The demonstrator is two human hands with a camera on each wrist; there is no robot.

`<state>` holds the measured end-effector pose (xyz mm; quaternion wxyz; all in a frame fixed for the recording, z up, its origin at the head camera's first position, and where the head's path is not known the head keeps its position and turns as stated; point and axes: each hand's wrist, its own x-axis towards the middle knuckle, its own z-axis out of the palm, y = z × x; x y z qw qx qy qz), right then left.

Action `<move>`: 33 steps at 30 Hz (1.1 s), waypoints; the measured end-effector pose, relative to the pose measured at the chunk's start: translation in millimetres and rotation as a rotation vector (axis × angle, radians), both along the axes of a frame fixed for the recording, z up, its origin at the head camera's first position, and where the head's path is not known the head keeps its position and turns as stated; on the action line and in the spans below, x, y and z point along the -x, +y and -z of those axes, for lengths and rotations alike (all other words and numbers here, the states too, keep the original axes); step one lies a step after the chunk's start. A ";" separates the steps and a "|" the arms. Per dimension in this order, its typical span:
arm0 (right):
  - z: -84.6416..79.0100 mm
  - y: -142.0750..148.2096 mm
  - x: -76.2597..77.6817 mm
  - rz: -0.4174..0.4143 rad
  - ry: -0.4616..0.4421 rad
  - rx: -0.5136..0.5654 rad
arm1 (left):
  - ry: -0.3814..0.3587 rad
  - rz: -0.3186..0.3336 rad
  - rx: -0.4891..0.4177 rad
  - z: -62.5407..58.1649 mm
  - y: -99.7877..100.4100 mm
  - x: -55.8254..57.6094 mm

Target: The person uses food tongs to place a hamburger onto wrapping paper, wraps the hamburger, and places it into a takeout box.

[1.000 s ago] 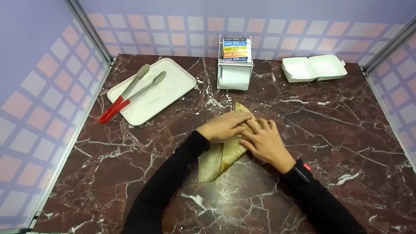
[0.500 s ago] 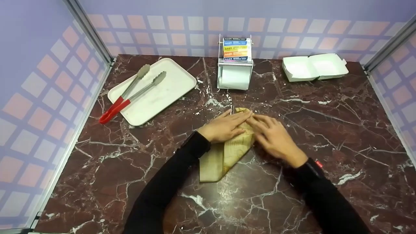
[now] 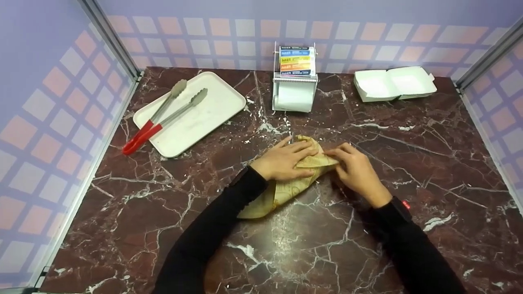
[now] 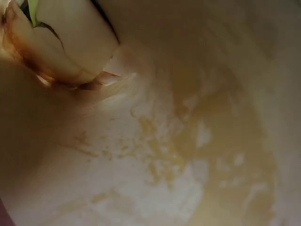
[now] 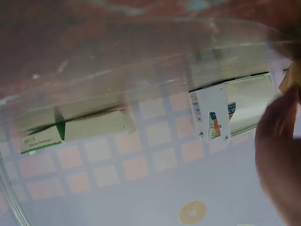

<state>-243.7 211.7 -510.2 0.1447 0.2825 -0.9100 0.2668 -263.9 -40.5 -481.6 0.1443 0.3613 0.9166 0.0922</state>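
Observation:
A brown printed sheet of wrapping paper [image 3: 292,190] lies folded on the marble counter. My left hand [image 3: 284,161] rests on it, fingers spread and fairly straight. At the paper's right side my right hand [image 3: 355,169] pinches a corner that is drawn out to the right. In the right wrist view, curled fingers [image 5: 277,122] of that hand show beside a bit of brown paper [image 5: 292,77]. Inside the paper, in the left wrist view, is pale bread with a browned edge [image 4: 61,52] and a green leaf [image 4: 33,12]; its full shape is hidden.
On the left a white tray [image 3: 196,126] carries red-handled tongs [image 3: 153,124]. Behind the paper stands a label dispenser [image 3: 295,92] with coloured labels. An open white takeaway box [image 3: 394,83] sits at the back right. Panels [image 3: 229,24] border the counter.
My right hand has lifted off the folded paper, shifted right and now pinches its corner, pulling it outward. The paper's lower left end has risen slightly. My left hand stays on the paper.

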 end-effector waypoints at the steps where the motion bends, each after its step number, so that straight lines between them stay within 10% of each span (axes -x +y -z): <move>1: 0.4 -0.3 -0.2 0.018 0.016 -0.010 | 0.005 -0.002 0.011 0.3 1.1 -1.2; 13: 14.0 -5.7 -7.5 0.035 0.526 -0.179 | 0.039 -0.059 0.066 4.3 9.4 -6.6; 20: 18.9 10.5 -17.7 -0.082 0.593 -0.254 | 0.081 -0.045 0.113 6.2 16.0 -9.9; 25: 2.8 18.7 -20.3 -0.113 0.495 -0.265 | 0.108 -0.029 0.083 6.8 21.1 -9.1; 33: -17.2 -28.7 -9.5 0.097 -0.046 -0.184 | 0.178 -0.051 0.188 9.8 26.1 -10.1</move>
